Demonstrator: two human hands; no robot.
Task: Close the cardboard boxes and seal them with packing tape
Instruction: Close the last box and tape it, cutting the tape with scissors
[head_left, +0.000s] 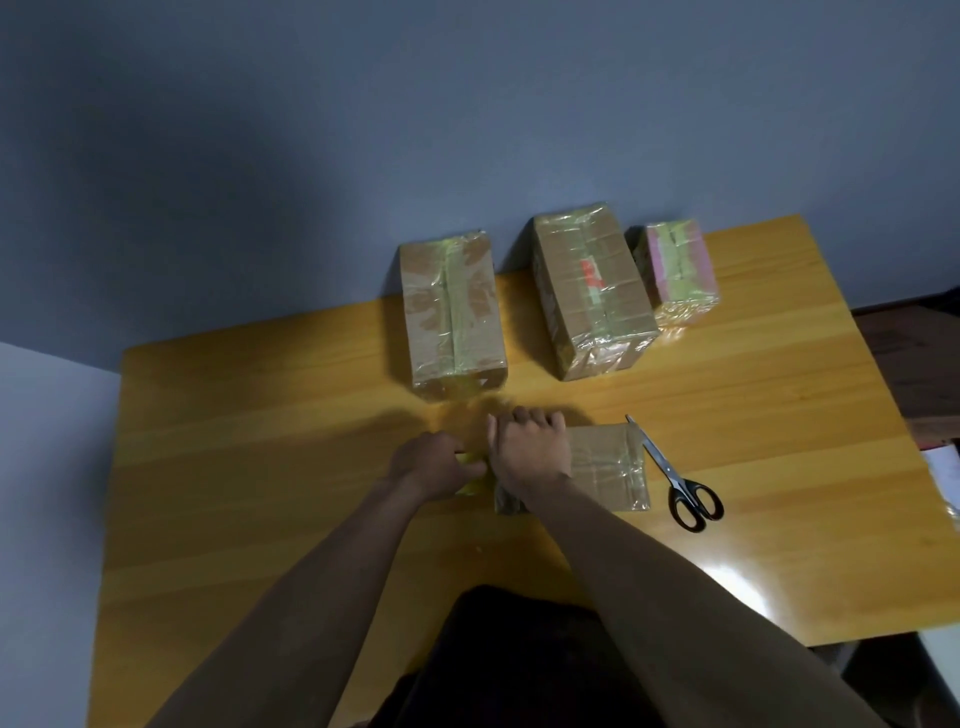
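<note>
A small taped cardboard box (608, 465) lies on the wooden table (260, 441) in front of me. My right hand (527, 452) lies over its left end, fingers curled over the far edge. Just left of it, my left hand (434, 462) grips a yellowish roll of packing tape (472, 486), mostly hidden by both hands. Along the table's far edge stand three taped boxes: a brown one (452, 317) at the left, a larger brown one (589, 296) with a red mark in the middle, and a small pink one (680, 270) at the right.
Black-handled scissors (675, 478) lie just right of the small box, blades pointing away from me. A grey wall rises behind the table. White paper (943, 467) shows at the right edge. Bare tabletop spreads to the left and right.
</note>
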